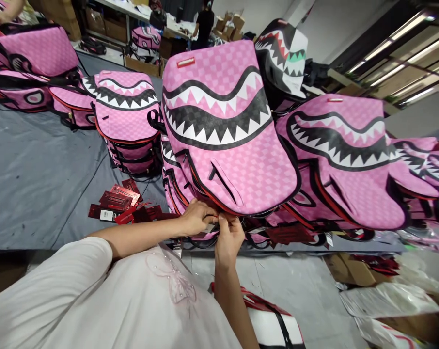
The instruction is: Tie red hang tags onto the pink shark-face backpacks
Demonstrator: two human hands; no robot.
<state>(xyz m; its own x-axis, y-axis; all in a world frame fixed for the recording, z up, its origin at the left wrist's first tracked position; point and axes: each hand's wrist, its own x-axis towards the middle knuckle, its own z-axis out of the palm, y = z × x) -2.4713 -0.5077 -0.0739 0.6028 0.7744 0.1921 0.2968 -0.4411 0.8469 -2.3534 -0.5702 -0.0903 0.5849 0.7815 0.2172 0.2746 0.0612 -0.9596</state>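
A pink checked backpack [241, 165] with a black-and-white shark-mouth print stands in front of me on top of other bags. Both my hands meet at its lower front edge. My left hand [197, 219] is closed, thumb and fingers pinched together. Close beside it, my right hand [229, 235] is pinched too, its fingertips almost touching the left ones. What they hold is too small and partly hidden to name. Red hang tags [116, 199] lie in a loose pile left of my hands, one showing a white barcode label.
More pink shark-mouth backpacks stand to the left [128, 104] and right [350, 131] on the grey-covered table [34, 179]. A black-and-white backpack [283, 58] is behind. Plastic wrapping [390, 298] and a red-and-white bag [274, 325] lie on the floor. A person [204, 24] stands far back.
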